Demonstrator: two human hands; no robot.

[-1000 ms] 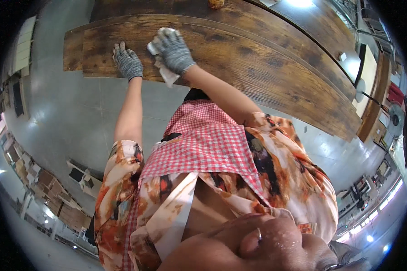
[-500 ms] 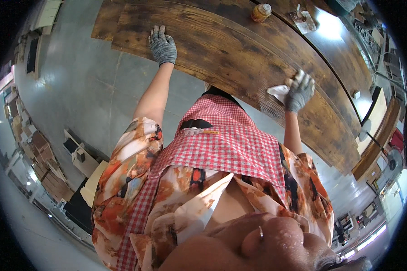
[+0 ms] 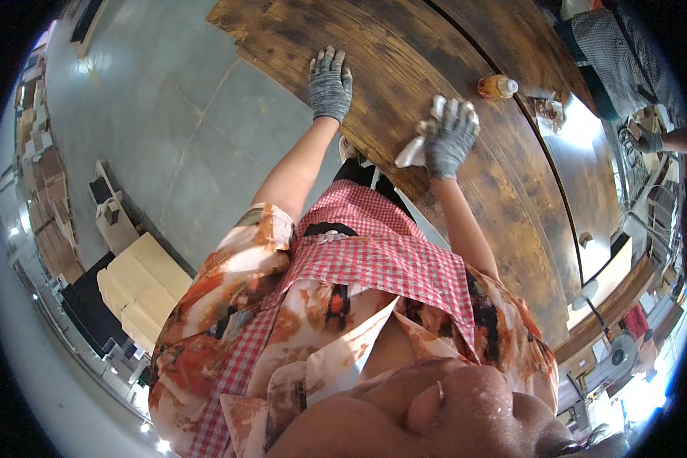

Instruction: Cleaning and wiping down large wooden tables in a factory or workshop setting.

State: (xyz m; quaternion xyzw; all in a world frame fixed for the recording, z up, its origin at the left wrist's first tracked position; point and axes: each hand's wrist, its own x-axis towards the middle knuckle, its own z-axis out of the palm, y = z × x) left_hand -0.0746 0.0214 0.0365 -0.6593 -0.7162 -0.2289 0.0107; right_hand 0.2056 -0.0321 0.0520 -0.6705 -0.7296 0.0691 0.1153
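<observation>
A long dark-brown wood-grain board (image 3: 389, 107) lies in front of me on other brown boards. My left hand (image 3: 330, 88), in a grey knit glove, rests flat with fingers stretched out on the board's near edge. My right hand (image 3: 450, 141), gloved alike, presses a crumpled white cloth (image 3: 412, 154) onto the board's surface. Part of the cloth sticks out beside the palm and between thumb and fingers. Beyond the right hand lies an amber bottle (image 3: 498, 86) with a white cap.
Past a dark gap between boards sits a small stained paper or tray (image 3: 548, 118). A co-worker's gloved hand (image 3: 646, 140) shows at the far right. A round fan (image 3: 622, 351) stands to the right. Pale panels (image 3: 145, 282) are stacked at the left over grey floor (image 3: 183, 114).
My right hand has slid left along the board with the cloth, nearer my left hand. The left hand stays at the edge. The view has turned, and more of a co-worker shows at right.
</observation>
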